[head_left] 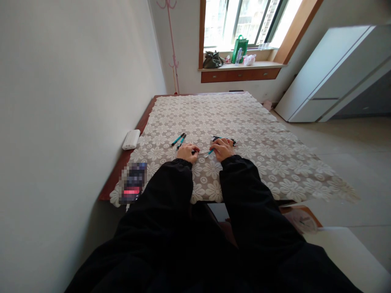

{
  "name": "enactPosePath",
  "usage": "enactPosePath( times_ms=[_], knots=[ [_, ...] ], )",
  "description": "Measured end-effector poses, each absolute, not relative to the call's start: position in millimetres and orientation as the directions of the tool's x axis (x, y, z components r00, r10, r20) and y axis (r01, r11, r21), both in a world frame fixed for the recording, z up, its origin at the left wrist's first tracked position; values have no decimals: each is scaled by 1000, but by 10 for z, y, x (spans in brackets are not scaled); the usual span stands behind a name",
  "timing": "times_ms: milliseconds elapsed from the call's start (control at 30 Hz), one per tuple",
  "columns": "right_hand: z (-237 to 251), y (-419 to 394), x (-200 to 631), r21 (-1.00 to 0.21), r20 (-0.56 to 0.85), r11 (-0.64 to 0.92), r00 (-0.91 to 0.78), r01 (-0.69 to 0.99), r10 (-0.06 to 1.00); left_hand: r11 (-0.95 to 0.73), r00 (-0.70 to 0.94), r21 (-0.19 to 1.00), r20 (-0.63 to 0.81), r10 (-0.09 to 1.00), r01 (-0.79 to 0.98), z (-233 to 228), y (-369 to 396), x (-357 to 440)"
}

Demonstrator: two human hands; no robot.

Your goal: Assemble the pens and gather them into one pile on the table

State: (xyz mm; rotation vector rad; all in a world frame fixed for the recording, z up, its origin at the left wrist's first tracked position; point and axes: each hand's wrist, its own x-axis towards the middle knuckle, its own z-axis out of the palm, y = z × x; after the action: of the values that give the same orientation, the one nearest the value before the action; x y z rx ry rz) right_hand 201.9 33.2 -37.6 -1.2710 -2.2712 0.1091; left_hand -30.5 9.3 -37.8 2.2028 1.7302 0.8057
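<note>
My left hand (188, 153) rests above the tablecloth with its fingers pinched together around a small dark piece, too small to name. Fingers closed, my right hand (223, 149) grips a blue pen barrel (210, 151) whose pale end points toward my left hand. A thin pale line shows between the two hands; I cannot tell whether it is a refill. Just beyond my left hand lie two teal and black pens (177, 139). Several dark pens (215, 138) lie side by side behind my right hand, which partly hides them.
A patterned lace cloth (201, 114) covers the table. Along its left edge are a white box-shaped device (131, 139) and a phone (133, 183) with a cable, beside the wall. A white cabinet (330, 73) stands at the right, and bags lie on the windowsill (259, 64).
</note>
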Motion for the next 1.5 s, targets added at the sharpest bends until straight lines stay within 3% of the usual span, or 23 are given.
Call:
enactPosePath(
  times_ms=[400,1000,1267,1500],
  knots=[
    [-594,469,2136,-347,366,407,-277,845,888,-330,187,504,313,931,798,-348,85,-311],
    [-443,279,1926,-340,315,631,-548,697,775,-366,206,503,345,916,783,-318,61,-297],
    [-474,294,1847,-373,344,641,-542,671,767,-471,320,503,360,877,725,-341,63,-293],
    [-427,287,1876,-386,387,629,-500,675,774,-491,310,516,399,863,703,-377,101,-301]
  ],
)
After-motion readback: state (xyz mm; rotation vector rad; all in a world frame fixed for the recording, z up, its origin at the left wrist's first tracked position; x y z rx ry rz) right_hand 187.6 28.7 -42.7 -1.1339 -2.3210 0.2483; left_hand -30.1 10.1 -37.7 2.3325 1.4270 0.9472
